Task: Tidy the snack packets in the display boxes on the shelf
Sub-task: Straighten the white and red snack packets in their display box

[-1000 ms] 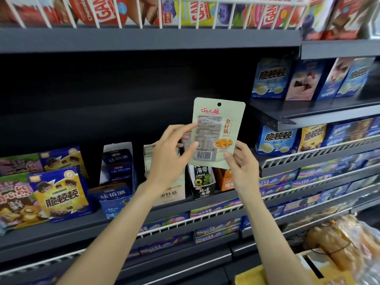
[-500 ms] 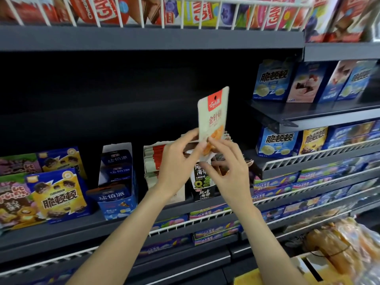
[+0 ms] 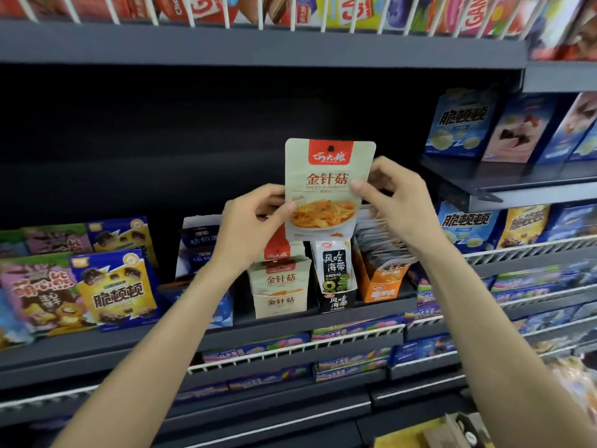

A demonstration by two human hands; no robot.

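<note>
A pale green needle mushroom packet (image 3: 328, 185) with a red top label is held upright, its front facing me, above the shelf. My left hand (image 3: 250, 227) pinches its left edge and my right hand (image 3: 395, 195) pinches its right edge. Directly below stands the cream display box (image 3: 279, 294) holding more of the same packets. Beside it on the right are a black seaweed display box (image 3: 336, 297) and an orange display box (image 3: 382, 279) with a fanned row of grey packets.
A blue display box (image 3: 197, 250) stands left of my left arm. Yellow and purple snack bags (image 3: 113, 286) fill the shelf's left end. Blue cartons (image 3: 462, 124) sit on the right-hand shelves. White wire rails (image 3: 290, 350) front the lower shelves.
The packet has turned round from showing its back, through edge-on, to front facing me. Both hands shifted to its side edges, and it is held a little lower over the cream box.
</note>
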